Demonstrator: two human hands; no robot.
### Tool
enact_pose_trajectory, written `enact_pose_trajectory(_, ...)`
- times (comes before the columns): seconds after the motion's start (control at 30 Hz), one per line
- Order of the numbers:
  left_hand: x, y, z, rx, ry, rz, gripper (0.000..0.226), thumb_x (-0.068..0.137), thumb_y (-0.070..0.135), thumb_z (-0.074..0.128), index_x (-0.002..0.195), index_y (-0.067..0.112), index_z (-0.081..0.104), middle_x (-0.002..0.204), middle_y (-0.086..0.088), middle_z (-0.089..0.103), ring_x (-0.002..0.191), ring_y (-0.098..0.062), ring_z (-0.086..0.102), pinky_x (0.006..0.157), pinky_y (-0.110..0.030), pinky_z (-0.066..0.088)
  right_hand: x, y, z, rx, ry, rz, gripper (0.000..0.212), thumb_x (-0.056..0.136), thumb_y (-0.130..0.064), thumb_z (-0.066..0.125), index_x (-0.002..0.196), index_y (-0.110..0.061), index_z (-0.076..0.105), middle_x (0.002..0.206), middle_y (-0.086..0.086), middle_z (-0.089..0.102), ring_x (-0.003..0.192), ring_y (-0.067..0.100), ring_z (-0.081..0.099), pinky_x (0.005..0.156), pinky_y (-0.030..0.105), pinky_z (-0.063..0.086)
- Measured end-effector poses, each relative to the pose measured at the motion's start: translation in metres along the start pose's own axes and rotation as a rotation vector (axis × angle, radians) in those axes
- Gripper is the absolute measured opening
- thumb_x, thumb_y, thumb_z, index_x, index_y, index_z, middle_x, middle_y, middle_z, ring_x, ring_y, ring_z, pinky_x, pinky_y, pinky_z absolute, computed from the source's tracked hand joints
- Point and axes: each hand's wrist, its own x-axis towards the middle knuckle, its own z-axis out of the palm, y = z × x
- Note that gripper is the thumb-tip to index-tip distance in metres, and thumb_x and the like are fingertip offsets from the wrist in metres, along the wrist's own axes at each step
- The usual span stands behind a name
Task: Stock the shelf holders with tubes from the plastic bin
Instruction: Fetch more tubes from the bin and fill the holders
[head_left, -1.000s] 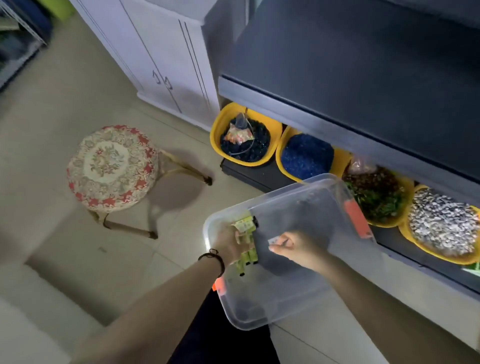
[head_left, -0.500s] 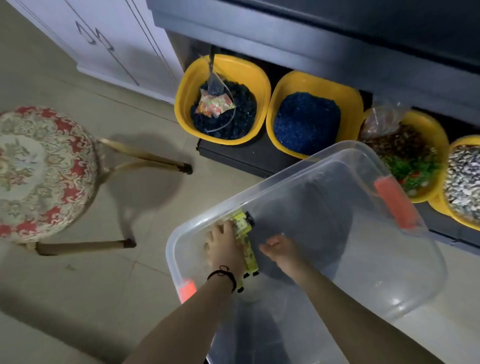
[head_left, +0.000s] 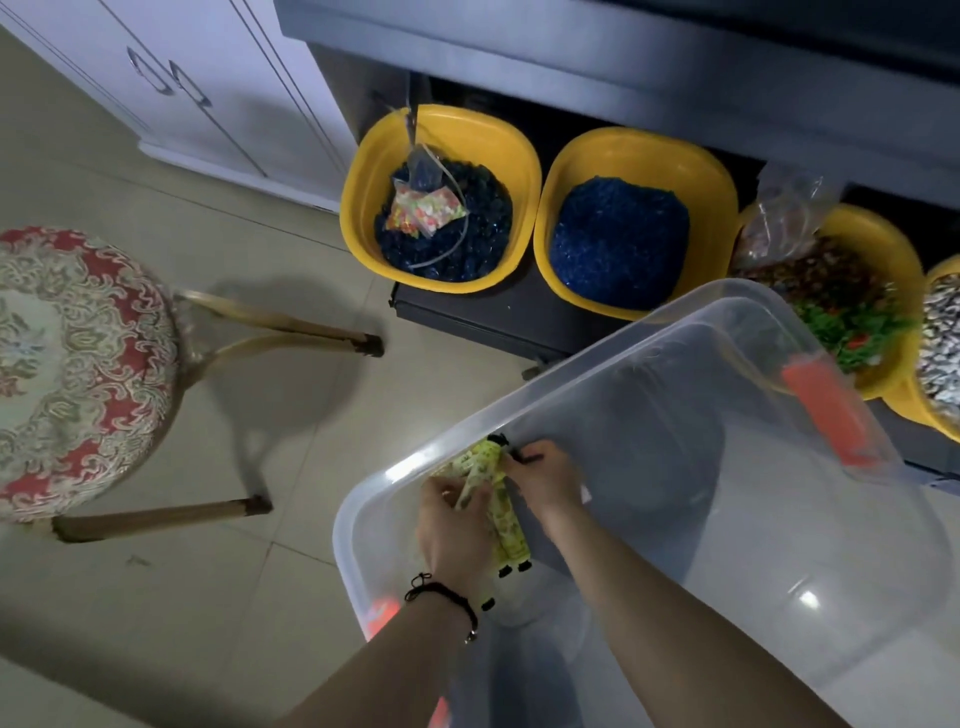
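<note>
Prob. home or shop: tiled floor (head_left: 260, 597), white cabinet (head_left: 208, 78), padded stool (head_left: 78, 364), yellow basins (head_left: 441, 122) w/ coloured gravel (head_left: 618, 239) under shelf (head_left: 571, 47).

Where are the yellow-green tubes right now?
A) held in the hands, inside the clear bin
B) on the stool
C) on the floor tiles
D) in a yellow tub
A: the left hand grips the bundle of tubes inside the clear bin, and the right hand pinches their upper end.

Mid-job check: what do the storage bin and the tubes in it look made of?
The bin: clear plastic, glossy; the floor tiles show through its wall and glare spots sit on it. The tubes: probably soft plastic, printed yellow-green with black caps; blur leaves the finish open.
</note>
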Motion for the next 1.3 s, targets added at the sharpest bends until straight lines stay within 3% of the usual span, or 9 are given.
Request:
enact_pose_trajectory(0.13,-0.002,-0.004,-0.004,-0.127,0.02,-0.038,0.017,0.077,0.026,0.075,0.077,0.028,0.057,0.085,0.0,0.065,0.072,-0.023,0.061,0.063,-0.037,0.052,0.009,0.007,-0.009,-0.058,0.002,0.012,0.035,0.076,-0.035,0.079,0.06,-0.019,0.052,0.064,-0.002,0.054,0.069,0.017,0.054,0.063,0.029,0.039)
enact_pose_trajectory(0.33,-0.01,0.007,-0.007,-0.186,0.023,-0.031,0.025,0.075,0.019,0.079,0.089,0.023,0.058,0.087,0.003,0.063,0.077,-0.016,0.061,0.064,-0.027,0.048,0.008,0.027,-0.053,-0.219,0.036,0.021,0.015,0.088,-0.019,0.063,0.073,-0.018,0.066,0.077,0.005,0.064,0.085,0.027,0.064,0.072,0.035,0.051)
enact_pose_trajectory(0.4,-0.012,0.012,-0.008,-0.235,0.006,-0.044,0.03,0.073,0.015,0.08,0.089,0.018,0.056,0.079,0.002,0.059,0.065,-0.014,0.055,0.059,-0.027,0.046,0.005,0.026,-0.057,-0.203,0.012,-0.011,0.008,0.082,-0.025,0.069,0.078,-0.026,0.062,0.083,0.001,0.063,0.087,0.026,0.063,0.074,0.038,0.052)
enact_pose_trajectory(0.53,-0.008,0.017,-0.009,-0.278,-0.047,-0.009,0.02,0.075,0.014,0.078,0.077,0.014,0.058,0.06,0.002,0.054,0.046,-0.01,0.042,0.045,-0.022,0.036,0.013,0.026,-0.04,-0.058,-0.148,-0.119,0.033,0.066,-0.022,0.083,0.091,-0.032,0.064,0.089,0.007,0.064,0.089,0.03,0.064,0.085,0.051,0.053)
enact_pose_trajectory(0.63,-0.006,0.014,-0.009,-0.319,-0.064,0.0,0.014,0.077,0.016,0.076,0.08,0.015,0.062,0.063,0.002,0.057,0.049,-0.009,0.045,0.049,-0.022,0.04,0.015,0.021,-0.026,-0.099,-0.155,-0.199,0.036,0.067,-0.022,0.085,0.101,-0.02,0.074,0.097,0.013,0.067,0.089,0.028,0.066,0.083,0.046,0.056)
enact_pose_trajectory(0.8,-0.004,0.01,-0.011,-0.351,-0.078,-0.011,0.019,0.079,0.019,0.075,0.094,0.013,0.065,0.084,-0.003,0.069,0.077,-0.018,0.065,0.075,-0.033,0.054,0.013,0.02,-0.04,-0.289,-0.097,-0.272,0.027,0.069,-0.026,0.084,0.092,-0.013,0.075,0.079,-0.004,0.058,0.076,0.018,0.062,0.069,0.033,0.05)
enact_pose_trajectory(1.0,-0.012,0.018,-0.015,-0.25,-0.144,0.048,0.008,0.08,0.017,0.074,0.081,0.018,0.066,0.065,0.008,0.066,0.061,-0.009,0.06,0.06,-0.024,0.048,0.004,0.033,-0.09,-0.381,-0.127,-0.102,0.021,0.074,-0.02,0.081,0.085,-0.011,0.064,0.071,-0.005,0.057,0.074,0.014,0.056,0.065,0.025,0.043)
enact_pose_trajectory(1.2,-0.036,0.048,-0.021,-0.076,-0.361,0.262,0.011,0.079,0.015,0.074,0.076,0.02,0.065,0.056,0.014,0.061,0.049,0.002,0.051,0.049,-0.013,0.04,-0.031,0.008,-0.124,-0.408,-0.299,-0.187,0.046,0.087,-0.016,0.068,0.131,-0.012,0.055,0.087,-0.019,0.05,0.071,-0.002,0.05,0.059,0.009,0.04)
enact_pose_trajectory(1.3,-0.05,0.073,-0.038,0.046,-0.455,0.412,0.011,0.082,0.022,0.072,0.08,0.029,0.064,0.062,0.017,0.062,0.057,0.001,0.053,0.06,-0.018,0.042,-0.063,-0.023,-0.139,-0.36,-0.311,-0.205,0.043,0.092,-0.01,0.059,0.133,-0.013,0.05,0.105,-0.006,0.055,0.078,0.003,0.055,0.069,0.024,0.052)
